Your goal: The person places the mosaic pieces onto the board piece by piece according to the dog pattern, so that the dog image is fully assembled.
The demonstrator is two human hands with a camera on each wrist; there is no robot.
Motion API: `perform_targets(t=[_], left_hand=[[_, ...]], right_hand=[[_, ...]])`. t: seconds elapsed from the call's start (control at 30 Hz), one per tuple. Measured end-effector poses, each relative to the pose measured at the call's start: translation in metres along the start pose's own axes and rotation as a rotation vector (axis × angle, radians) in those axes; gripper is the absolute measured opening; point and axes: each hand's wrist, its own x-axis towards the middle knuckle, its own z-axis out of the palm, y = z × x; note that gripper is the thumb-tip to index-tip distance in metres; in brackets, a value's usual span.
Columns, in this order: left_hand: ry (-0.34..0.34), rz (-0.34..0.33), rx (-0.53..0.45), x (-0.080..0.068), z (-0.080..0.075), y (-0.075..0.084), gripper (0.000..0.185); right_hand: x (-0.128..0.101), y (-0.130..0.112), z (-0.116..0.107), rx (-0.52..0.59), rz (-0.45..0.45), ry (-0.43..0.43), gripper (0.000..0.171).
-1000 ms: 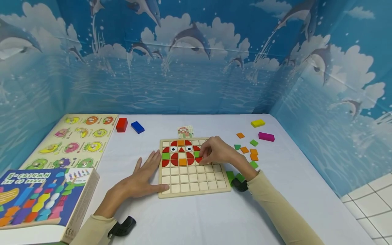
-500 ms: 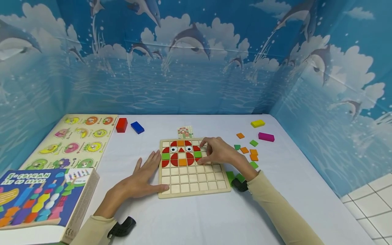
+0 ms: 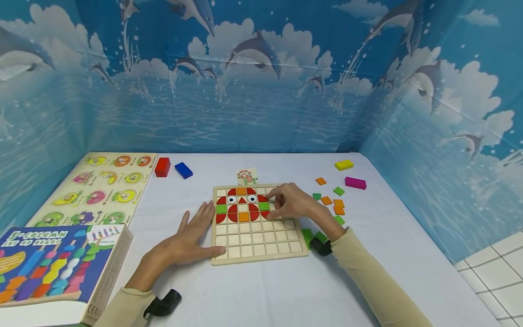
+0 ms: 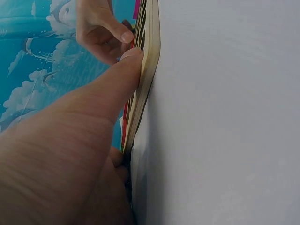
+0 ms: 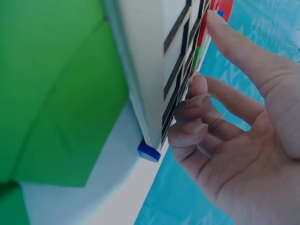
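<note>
A wooden grid board (image 3: 245, 238) lies on the white table, its upper rows filled with red, green, orange and eye-printed tiles. My left hand (image 3: 189, 238) lies spread along the board's left edge, the thumb over its near corner, as the left wrist view also shows. Over the board's right half, my right hand (image 3: 292, 200) touches the tile column with index finger and thumb apart. Between those fingertips sits a green tile (image 3: 264, 206), with a red tile (image 3: 262, 198) above it and another red tile (image 3: 264, 214) at the thumb. The other right fingers curl loosely, holding nothing.
A small picture card (image 3: 247, 176) lies behind the board. Loose orange tiles (image 3: 326, 200) and green ones lie to the right, near a yellow block (image 3: 344, 164) and magenta block (image 3: 355, 182). Leftward are a red block (image 3: 162, 167), blue block (image 3: 184, 170), fruit board (image 3: 96, 195) and box (image 3: 61, 268).
My right index finger and thumb have spread from close together to apart along the tile column, uncovering the green tile and lower red tile. The left hand stays put.
</note>
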Motion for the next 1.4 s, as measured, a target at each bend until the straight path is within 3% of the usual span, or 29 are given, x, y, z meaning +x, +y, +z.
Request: perform_targets(t=[0.27,0.5,0.7,0.87,1.03,1.4], left_hand=[[0.003,0.003,0.009,0.001,0.001,-0.001,0.121],[0.022,-0.004,0.033,0.006,0.009,-0.010,0.124],[0.040,0.007,0.047,0.008,0.010,-0.015,0.126],[0.015,-0.008,0.030,0.004,0.007,-0.008,0.124],[0.001,-0.004,0.011,0.004,0.004,-0.001,0.122],[0.003,-0.010,0.005,0.001,0.002,-0.001,0.124]], right_hand=[[0.000,0.001,0.002,-0.021,0.017,0.004,0.056],[-0.002,0.001,0.002,-0.025,-0.006,0.018,0.057],[-0.013,0.004,-0.014,-0.010,-0.061,0.065,0.054],[-0.028,0.023,-0.032,-0.023,-0.064,0.099,0.045],[-0.048,0.052,-0.052,-0.001,-0.018,0.140,0.036],[-0.073,0.105,-0.067,0.046,0.239,0.211,0.035]])
